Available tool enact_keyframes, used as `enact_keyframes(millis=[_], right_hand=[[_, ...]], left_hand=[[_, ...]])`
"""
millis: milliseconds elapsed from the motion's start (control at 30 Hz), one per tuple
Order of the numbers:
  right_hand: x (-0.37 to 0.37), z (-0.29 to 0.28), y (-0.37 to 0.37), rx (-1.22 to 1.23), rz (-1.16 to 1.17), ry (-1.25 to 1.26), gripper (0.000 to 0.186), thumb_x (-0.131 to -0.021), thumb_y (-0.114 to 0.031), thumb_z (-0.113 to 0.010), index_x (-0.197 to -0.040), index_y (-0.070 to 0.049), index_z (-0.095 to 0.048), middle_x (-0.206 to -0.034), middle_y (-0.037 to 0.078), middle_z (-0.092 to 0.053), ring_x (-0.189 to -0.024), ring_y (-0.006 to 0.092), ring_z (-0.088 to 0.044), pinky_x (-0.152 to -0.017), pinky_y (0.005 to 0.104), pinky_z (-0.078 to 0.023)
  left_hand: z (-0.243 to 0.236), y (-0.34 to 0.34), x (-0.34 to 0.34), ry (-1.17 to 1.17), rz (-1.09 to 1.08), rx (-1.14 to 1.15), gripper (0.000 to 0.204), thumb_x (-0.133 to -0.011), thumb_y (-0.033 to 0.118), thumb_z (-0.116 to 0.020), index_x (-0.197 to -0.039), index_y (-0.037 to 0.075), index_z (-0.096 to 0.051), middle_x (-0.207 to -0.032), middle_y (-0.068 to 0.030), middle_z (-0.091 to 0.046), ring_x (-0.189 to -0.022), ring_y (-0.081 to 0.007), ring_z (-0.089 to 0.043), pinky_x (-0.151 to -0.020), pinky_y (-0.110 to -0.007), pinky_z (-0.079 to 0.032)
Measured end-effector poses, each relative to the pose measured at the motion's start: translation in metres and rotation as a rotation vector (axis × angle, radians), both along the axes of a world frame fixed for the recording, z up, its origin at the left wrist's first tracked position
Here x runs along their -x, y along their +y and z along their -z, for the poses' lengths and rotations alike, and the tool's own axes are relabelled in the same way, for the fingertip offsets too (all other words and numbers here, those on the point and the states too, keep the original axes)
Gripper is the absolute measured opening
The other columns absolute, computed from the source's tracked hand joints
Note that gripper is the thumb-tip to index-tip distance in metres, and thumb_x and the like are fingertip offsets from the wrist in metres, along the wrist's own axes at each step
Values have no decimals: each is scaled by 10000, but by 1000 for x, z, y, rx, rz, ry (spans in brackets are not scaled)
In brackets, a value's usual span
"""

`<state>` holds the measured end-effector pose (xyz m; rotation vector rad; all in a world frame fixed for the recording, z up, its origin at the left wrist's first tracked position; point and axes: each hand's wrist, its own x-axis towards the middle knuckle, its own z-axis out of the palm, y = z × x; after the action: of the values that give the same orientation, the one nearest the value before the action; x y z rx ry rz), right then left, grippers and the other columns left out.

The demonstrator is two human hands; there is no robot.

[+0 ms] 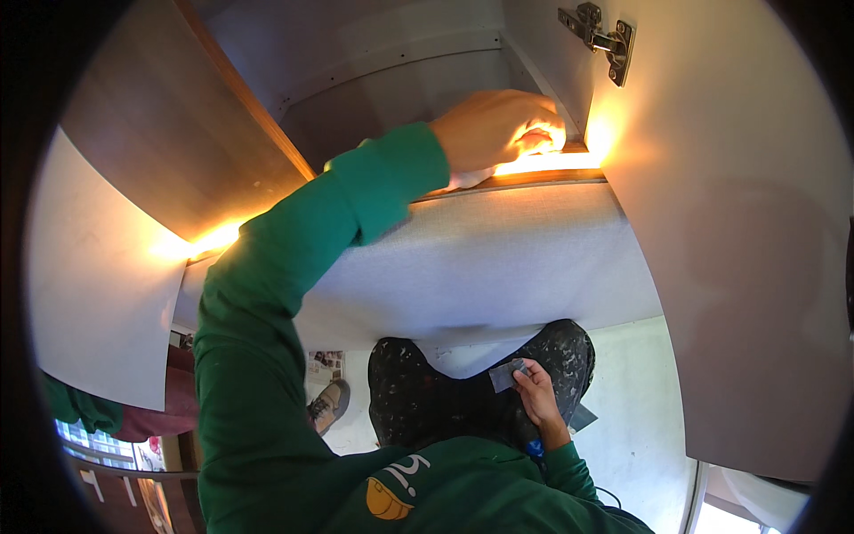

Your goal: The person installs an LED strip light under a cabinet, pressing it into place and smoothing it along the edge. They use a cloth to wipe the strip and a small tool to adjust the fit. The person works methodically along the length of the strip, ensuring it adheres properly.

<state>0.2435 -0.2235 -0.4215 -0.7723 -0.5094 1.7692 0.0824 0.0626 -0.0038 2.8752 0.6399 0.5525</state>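
Observation:
My left hand [503, 129] reaches across to the far wooden edge [534, 178], beside a glowing light strip [556, 162]. Its fingers are curled down, and glare washes out the fingertips, so whatever they grip is hidden. Something pale [467, 180] shows under the wrist, too unclear to name. Lower down, in front of my right knee, my right hand [540, 398] pinches a small flat dark-grey rectangle [505, 376], which looks like a folded piece of sandpaper.
A metal cabinet hinge [614, 43] juts from the white door panel [756, 240] on the right. A wooden partition [169, 107] and another white panel [107, 276] stand left. Light fabric-like facing [463, 258] lies below the edge. A shoe [329, 405] rests on the floor.

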Motion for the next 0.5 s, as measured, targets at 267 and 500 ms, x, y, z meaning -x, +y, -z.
enact_keyframes(millis=[267, 500], right_hand=[[1, 1, 0, 35, 40, -2, 230, -1034, -48, -667, -1260, -70, -630, -1125, 10, -711, -1008, 105, -666, -903, 291, -517], [0, -3, 2, 14, 3, 3, 230, -1034, -57, -673, -1260, -74, -634, -1121, 7, -710, -1016, 106, -664, -903, 282, -514]], left_hand=[[-1, 5, 22, 55, 3, -46, 148, -1028, 152, -615, -1075, 61, -722, -1071, -98, -698, -983, -311, -677, -838, -445, -537], [-3, 6, -7, 76, -31, -38, 152, -1028, 142, -611, -1065, 47, -724, -1050, -111, -706, -976, -314, -686, -822, -447, -538]])
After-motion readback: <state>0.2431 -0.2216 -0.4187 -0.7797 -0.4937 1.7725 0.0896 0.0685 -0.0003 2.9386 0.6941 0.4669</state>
